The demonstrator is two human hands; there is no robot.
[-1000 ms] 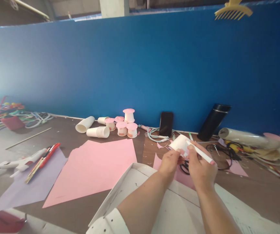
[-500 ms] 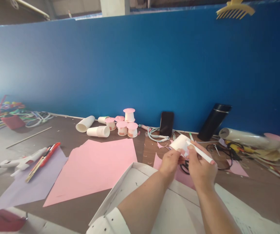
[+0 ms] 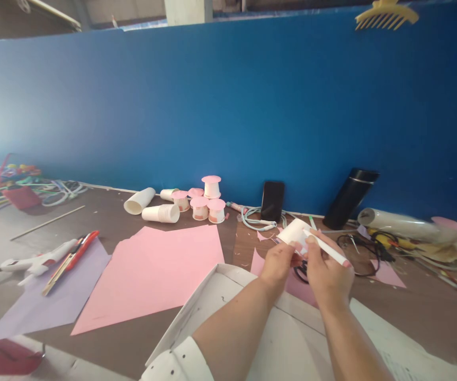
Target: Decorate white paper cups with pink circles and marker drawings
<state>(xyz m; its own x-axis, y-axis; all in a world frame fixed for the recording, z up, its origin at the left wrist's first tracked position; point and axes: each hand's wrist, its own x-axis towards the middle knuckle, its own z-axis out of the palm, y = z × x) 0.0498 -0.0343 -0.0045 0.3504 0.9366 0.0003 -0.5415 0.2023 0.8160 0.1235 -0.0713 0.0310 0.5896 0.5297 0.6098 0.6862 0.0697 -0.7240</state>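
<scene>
A white paper cup (image 3: 293, 230) is tilted on its side in my left hand (image 3: 276, 267), whose fingers are closed on its lower edge. My right hand (image 3: 329, 272) grips a white marker pen (image 3: 330, 251) with a pink end. The pen's tip meets or nearly meets the cup's side; I cannot tell if they touch. Below the hands, black scissor handles (image 3: 301, 273) are partly hidden over pink paper scraps. Under my forearms lies a white board with a raised edge (image 3: 228, 286).
Pink-topped paper cups (image 3: 199, 208), stacked white cups (image 3: 160, 214) and a phone (image 3: 272, 201) stand along the blue partition (image 3: 212, 106). A black bottle (image 3: 350, 198) leans at right. On the left are pink paper (image 3: 152, 270), a utility knife (image 3: 70, 262) and a glue gun (image 3: 37, 263).
Almost nothing differs. My right hand and the pen have shifted very slightly; both hands keep their hold on the cup and the pen.
</scene>
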